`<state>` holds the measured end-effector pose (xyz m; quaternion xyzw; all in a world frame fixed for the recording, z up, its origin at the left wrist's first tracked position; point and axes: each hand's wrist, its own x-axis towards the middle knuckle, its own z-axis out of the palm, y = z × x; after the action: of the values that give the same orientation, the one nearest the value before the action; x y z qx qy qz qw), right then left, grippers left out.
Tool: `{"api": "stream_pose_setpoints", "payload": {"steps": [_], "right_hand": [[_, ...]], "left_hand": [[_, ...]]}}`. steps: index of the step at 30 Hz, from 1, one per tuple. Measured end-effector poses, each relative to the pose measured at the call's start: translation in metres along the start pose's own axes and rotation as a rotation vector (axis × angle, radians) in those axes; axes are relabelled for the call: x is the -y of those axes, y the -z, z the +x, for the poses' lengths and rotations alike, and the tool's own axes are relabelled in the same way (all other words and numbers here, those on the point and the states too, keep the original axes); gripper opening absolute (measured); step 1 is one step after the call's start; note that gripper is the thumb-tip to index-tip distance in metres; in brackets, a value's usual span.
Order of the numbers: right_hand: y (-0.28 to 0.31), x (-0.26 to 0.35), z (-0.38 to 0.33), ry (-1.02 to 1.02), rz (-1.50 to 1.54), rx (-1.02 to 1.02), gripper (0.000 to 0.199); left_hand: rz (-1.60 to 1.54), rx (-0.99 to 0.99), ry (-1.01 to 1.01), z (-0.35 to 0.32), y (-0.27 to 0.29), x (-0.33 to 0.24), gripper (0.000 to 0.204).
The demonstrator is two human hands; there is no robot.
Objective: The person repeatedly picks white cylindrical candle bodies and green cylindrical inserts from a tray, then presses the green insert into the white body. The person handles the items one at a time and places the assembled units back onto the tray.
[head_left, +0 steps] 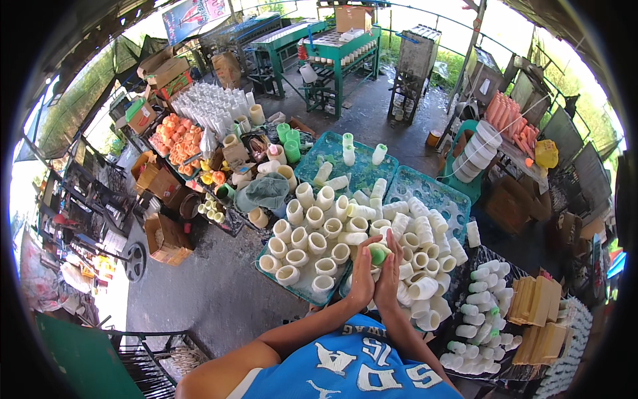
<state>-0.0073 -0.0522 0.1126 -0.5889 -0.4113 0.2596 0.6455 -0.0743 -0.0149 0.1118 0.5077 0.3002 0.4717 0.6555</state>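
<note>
Both my hands are pressed together around one small pale green cup (pixel 379 253). My left hand (pixel 363 274) cups it from the left and my right hand (pixel 390 272) from the right. They hover over a teal plastic tray (pixel 308 290) packed with several cream cups standing open side up. To the right lies a heap of white cups (pixel 419 266), many on their sides. My forearms come in from the bottom edge above a blue shirt.
More teal trays (pixel 432 189) lie behind, with a few upright white cups. Orange cups (pixel 179 143) and clear ones (pixel 209 103) fill the left side. Yellow slabs (pixel 541 302) lie at right, a stack of white tubs (pixel 478 149) beyond. Green workbenches (pixel 342 50) stand at the back.
</note>
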Motion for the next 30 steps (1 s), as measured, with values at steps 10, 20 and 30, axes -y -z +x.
{"api": "stream_pose_setpoints", "payload": {"steps": [10,20,30], "right_hand": [[0.018,0.013,0.003,0.081,-0.151,-0.183,0.052],[0.025,0.005,0.008,0.173,-0.256,-0.246,0.043],[0.016,-0.005,0.002,-0.121,0.019,-0.302,0.042]], "left_hand": [[-0.243,0.02,0.125,0.008,-0.003,0.006,0.055],[-0.439,-0.06,0.114,0.028,0.004,0.022,0.045],[-0.298,-0.071,0.072,0.039,0.008,0.024,0.041]]}}
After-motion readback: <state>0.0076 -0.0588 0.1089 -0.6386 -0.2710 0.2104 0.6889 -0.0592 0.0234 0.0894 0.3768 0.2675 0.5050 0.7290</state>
